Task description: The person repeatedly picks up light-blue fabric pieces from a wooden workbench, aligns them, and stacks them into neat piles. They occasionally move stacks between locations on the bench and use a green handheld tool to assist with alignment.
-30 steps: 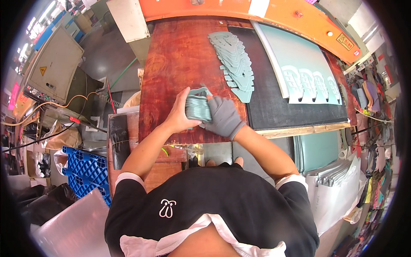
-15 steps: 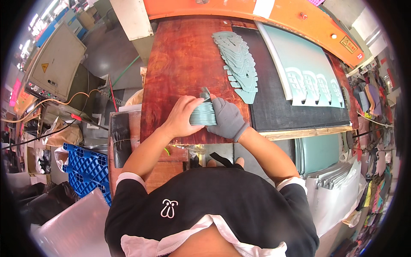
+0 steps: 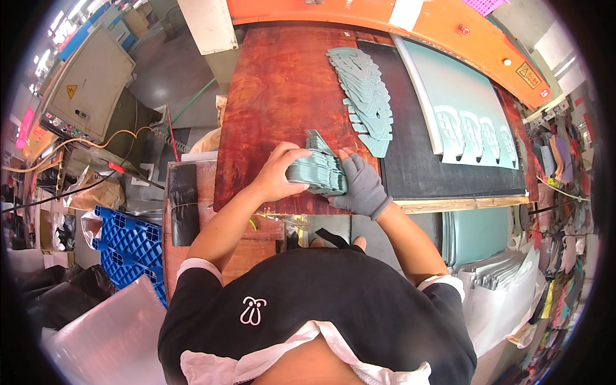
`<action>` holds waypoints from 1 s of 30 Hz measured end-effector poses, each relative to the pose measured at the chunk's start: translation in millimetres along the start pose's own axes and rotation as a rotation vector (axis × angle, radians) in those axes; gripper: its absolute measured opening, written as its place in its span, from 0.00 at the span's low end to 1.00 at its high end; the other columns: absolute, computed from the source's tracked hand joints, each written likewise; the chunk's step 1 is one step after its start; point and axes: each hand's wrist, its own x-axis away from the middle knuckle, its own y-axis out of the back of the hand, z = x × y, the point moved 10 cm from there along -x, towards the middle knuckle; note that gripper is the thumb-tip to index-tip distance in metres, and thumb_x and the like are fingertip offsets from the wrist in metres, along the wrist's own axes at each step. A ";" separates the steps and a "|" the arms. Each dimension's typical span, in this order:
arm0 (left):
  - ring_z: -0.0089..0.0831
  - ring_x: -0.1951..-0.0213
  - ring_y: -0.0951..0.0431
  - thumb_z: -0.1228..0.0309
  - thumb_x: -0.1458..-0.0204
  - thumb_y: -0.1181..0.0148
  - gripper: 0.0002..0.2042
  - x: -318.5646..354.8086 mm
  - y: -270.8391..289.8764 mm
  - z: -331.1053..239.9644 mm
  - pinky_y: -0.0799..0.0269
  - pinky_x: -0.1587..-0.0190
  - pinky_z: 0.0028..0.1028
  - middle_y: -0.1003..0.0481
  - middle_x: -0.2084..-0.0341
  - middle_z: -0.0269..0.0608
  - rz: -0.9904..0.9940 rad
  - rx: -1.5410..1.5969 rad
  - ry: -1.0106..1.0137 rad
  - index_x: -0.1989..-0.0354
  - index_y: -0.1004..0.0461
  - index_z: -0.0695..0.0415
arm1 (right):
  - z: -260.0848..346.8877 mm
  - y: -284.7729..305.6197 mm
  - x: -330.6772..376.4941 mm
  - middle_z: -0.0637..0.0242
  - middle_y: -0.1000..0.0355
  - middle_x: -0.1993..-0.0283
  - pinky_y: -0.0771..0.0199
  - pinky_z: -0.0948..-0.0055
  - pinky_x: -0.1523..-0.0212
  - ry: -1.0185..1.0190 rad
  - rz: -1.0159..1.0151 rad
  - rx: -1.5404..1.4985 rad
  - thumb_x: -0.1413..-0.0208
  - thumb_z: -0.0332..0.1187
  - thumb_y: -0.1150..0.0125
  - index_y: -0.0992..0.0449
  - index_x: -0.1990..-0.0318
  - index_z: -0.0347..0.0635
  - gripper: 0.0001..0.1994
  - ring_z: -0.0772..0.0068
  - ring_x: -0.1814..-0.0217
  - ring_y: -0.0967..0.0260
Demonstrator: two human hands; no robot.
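Between my two hands is a thick stack of pale green die-cut sheet pieces (image 3: pixel 317 172), held over the front edge of the reddish wooden table. My bare left hand (image 3: pixel 282 172) grips the stack's left end, fingers over the top and thumb out of clear sight. On the other end, my right hand (image 3: pixel 364 186), in a grey glove with bare fingertips, is closed round the stack's right side. Beyond my hands lies a fanned row of similar green cut pieces (image 3: pixel 364 96), overlapping each other on the table.
A black cutting board (image 3: pixel 417 173) covers the table's right part, bearing a green sheet (image 3: pixel 459 77) with cut-out shapes along its near edge. Across the back runs an orange machine beam (image 3: pixel 359 14). More green sheets (image 3: pixel 478 234) are stacked below the table. A blue plastic pallet (image 3: pixel 131 244) stands at left.
The stack has tilted and spread, showing more of its layered edges. My right hand has moved right and slightly nearer, widening the gap between my hands.
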 end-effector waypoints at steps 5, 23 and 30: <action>0.45 0.53 0.30 0.72 0.68 0.30 0.31 -12.4 3.5 -7.1 0.31 0.50 0.37 0.34 0.55 0.43 -0.019 0.057 0.066 0.48 0.32 0.51 | -21.2 -5.5 2.0 0.53 0.35 0.59 0.32 0.60 0.56 -0.171 0.114 -0.103 0.70 0.41 0.25 0.39 0.43 0.34 0.43 0.51 0.56 0.34; 0.49 0.48 0.31 0.67 0.69 0.26 0.42 -2.2 3.8 -4.1 0.35 0.45 0.41 0.33 0.51 0.51 -0.039 0.015 0.155 0.41 0.42 0.60 | -34.1 -9.4 -5.9 0.57 0.33 0.64 0.31 0.61 0.62 -0.240 0.147 -0.132 0.71 0.40 0.25 0.36 0.58 0.41 0.32 0.51 0.61 0.32; 0.48 0.43 0.35 0.67 0.70 0.26 0.47 1.0 -2.5 24.2 0.39 0.41 0.40 0.37 0.46 0.52 -0.018 0.072 0.247 0.36 0.45 0.56 | -22.1 -8.2 -12.3 0.56 0.36 0.62 0.32 0.61 0.59 -0.243 0.099 -0.044 0.70 0.41 0.26 0.36 0.54 0.38 0.34 0.51 0.58 0.34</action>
